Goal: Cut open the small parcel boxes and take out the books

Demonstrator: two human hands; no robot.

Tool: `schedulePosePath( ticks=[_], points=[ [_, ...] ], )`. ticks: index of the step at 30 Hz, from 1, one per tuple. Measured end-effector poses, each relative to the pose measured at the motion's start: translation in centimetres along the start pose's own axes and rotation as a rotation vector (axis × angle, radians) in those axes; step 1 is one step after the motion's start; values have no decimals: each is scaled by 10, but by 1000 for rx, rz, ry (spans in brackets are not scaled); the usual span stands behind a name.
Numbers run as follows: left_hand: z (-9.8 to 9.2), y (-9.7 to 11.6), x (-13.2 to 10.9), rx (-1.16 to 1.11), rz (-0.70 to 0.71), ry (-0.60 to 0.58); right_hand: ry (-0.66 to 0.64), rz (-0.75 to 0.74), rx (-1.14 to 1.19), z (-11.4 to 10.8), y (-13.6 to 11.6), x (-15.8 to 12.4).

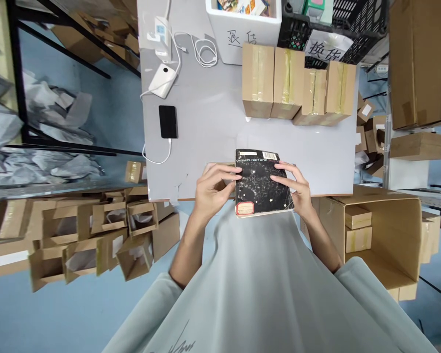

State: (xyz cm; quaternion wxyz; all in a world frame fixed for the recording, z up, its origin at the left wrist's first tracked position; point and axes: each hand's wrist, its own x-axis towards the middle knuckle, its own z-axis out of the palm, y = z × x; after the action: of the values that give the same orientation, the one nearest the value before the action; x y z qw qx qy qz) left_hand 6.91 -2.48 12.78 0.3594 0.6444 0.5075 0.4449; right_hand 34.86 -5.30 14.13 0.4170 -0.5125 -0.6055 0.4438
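A black box point(261, 184) with white specks, a barcode label and a pink sticker rests at the near edge of the grey table point(213, 122). My left hand point(215, 189) grips its left side, fingers curled over the top. My right hand point(294, 189) grips its right side the same way. Several taped cardboard boxes point(296, 88) stand in a row at the back of the table.
A black phone point(168, 121) on a cable, a white charger point(162, 81) and a white bin point(244, 29) lie on the table. An open carton point(385, 235) with small boxes stands at right. Several opened small cartons point(91, 235) litter the floor at left.
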Motion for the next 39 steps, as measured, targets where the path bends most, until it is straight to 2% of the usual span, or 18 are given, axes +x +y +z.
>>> schedulePosePath(
  ticks=[2, 6, 8, 16, 22, 28, 33, 39],
  points=[
    [-2, -2, 0, -23, -35, -15, 25, 30, 10, 0, 4, -2],
    [-3, -8, -2, -126, -175, -43, 149, 205, 45, 3, 15, -3],
    [-2, -10, -3, -189, -226, -65, 160, 257, 77, 6, 17, -2],
    [-2, -12, -9, -290, -308, -121, 112, 289, 82, 1, 13, 1],
    [-3, -13, -8, -354, -359, -109, -14, 330, 197, -2, 17, 2],
    [0, -4, -1, -329, -458, -28, -45, 429, 246, 1, 5, 5],
    [1, -5, -1, -358, -515, -2, -78, 510, 300, 5, 4, 7],
    [1, -4, -5, -369, -570, 51, -89, 507, 283, 8, 3, 7]
  ],
)
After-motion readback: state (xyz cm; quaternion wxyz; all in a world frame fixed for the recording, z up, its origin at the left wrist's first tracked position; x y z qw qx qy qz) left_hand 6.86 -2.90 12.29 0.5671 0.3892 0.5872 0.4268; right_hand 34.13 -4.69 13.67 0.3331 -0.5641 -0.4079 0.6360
